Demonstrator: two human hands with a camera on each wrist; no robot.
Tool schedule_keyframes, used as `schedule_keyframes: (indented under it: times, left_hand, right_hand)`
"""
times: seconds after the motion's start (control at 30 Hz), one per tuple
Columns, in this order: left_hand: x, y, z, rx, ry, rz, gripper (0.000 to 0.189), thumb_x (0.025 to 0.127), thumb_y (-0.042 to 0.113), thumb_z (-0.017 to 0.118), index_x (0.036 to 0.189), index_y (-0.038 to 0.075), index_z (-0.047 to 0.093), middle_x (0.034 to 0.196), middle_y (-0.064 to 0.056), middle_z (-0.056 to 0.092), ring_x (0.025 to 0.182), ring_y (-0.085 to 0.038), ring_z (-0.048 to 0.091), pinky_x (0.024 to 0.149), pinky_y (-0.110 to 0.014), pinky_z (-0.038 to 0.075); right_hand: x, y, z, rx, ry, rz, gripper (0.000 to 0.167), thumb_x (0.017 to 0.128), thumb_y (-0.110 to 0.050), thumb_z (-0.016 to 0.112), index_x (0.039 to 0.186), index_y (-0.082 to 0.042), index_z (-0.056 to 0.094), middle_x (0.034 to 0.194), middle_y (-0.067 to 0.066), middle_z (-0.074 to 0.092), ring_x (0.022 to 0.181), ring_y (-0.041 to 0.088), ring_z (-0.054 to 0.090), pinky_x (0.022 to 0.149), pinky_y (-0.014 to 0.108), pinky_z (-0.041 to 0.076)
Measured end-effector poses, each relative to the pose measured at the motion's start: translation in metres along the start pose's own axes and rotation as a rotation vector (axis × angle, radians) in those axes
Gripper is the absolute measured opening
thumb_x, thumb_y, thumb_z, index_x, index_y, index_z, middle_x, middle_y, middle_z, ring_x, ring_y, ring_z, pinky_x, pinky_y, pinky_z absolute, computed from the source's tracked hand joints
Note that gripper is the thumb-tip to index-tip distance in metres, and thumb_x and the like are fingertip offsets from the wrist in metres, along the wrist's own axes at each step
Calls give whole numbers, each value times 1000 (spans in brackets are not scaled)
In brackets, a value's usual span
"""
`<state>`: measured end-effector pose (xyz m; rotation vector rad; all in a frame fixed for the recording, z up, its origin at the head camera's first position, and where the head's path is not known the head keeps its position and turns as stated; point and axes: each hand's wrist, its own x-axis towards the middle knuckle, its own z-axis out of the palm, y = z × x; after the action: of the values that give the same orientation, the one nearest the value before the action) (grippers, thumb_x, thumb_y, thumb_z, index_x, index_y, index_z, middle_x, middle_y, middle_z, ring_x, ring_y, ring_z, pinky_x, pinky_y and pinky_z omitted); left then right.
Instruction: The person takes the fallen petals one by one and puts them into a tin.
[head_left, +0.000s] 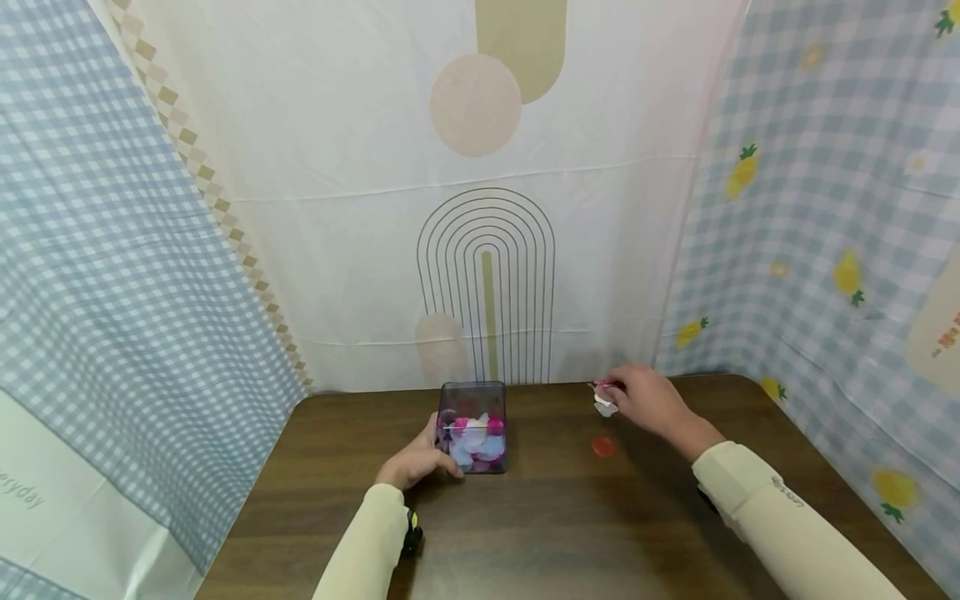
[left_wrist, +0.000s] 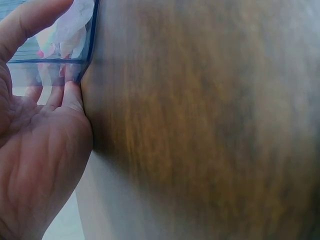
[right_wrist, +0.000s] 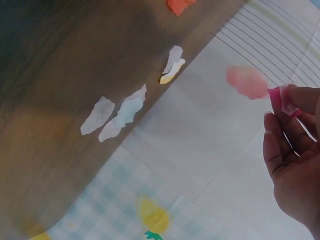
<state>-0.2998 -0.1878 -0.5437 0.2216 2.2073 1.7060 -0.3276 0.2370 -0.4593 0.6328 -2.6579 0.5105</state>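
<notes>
My left hand (head_left: 420,458) grips a clear, dark-tinted plastic box (head_left: 471,398) at its left side, thumb along the near side and fingers behind the wall. Inside the box lie several petals (head_left: 476,437) in magenta, white and pale blue. Over the far right of the table, my right hand (head_left: 652,402) pinches pink petals between thumb and fingertips; in the right wrist view a pale pink petal (right_wrist: 247,82) sticks out beyond a magenta petal (right_wrist: 275,97). White petals (right_wrist: 125,112) lie below on the wood, and an orange-red petal (head_left: 602,447) lies closer to me.
The brown wooden table (head_left: 525,533) meets a white printed cloth (head_left: 360,292) at its back edge. Blue checked cloths hang on both sides, the right one (head_left: 810,317) with yellow pineapples.
</notes>
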Motion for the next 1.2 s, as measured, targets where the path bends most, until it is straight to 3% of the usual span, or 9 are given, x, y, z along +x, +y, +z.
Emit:
schedule_keyframes:
  times: [0.2, 0.37, 0.67, 0.87, 1.2]
  left_hand:
    - [1, 0, 1, -7, -3, 1, 110, 65, -5, 88, 156, 17, 31, 154, -16, 49, 135, -28, 50, 125, -56, 33]
    - [1, -1, 0, 6, -10, 6, 110, 65, -4, 88, 156, 16, 30, 154, -17, 48, 135, -28, 49, 125, -58, 32]
    - [1, -2, 0, 6, -14, 4, 110, 65, -5, 88, 156, 16, 30, 152, -17, 51, 129, -25, 54, 120, -50, 39]
    - [2, -1, -2, -2, -2, 4, 109, 65, -4, 89, 156, 18, 31, 153, -16, 50, 134, -27, 50, 125, -57, 33]
    - [2, -1, 2, -13, 25, 24, 109, 62, -8, 89, 154, 16, 34, 155, -16, 49, 142, -31, 44, 130, -62, 23]
  right_hand:
    - [5, -9, -1, 40, 3, -6, 7, 96, -15, 75, 93, -12, 80, 83, 1, 76, 72, 14, 60, 67, 37, 50]
    - [10, -22, 2, 50, 25, -17, 7, 95, -18, 78, 89, -14, 79, 78, -2, 73, 73, 14, 57, 67, 35, 47]
    - [23, -51, 4, 107, 32, -65, 9, 95, -17, 79, 88, -12, 79, 78, -1, 74, 71, 12, 57, 70, 35, 48]
    - [35, -80, 10, 180, 22, -96, 9, 97, -16, 78, 91, -10, 79, 86, 2, 78, 80, 15, 68, 79, 42, 59]
    - [40, -114, 18, 188, 30, -169, 6, 97, -17, 78, 94, -12, 77, 90, 1, 74, 83, 13, 63, 76, 36, 54]
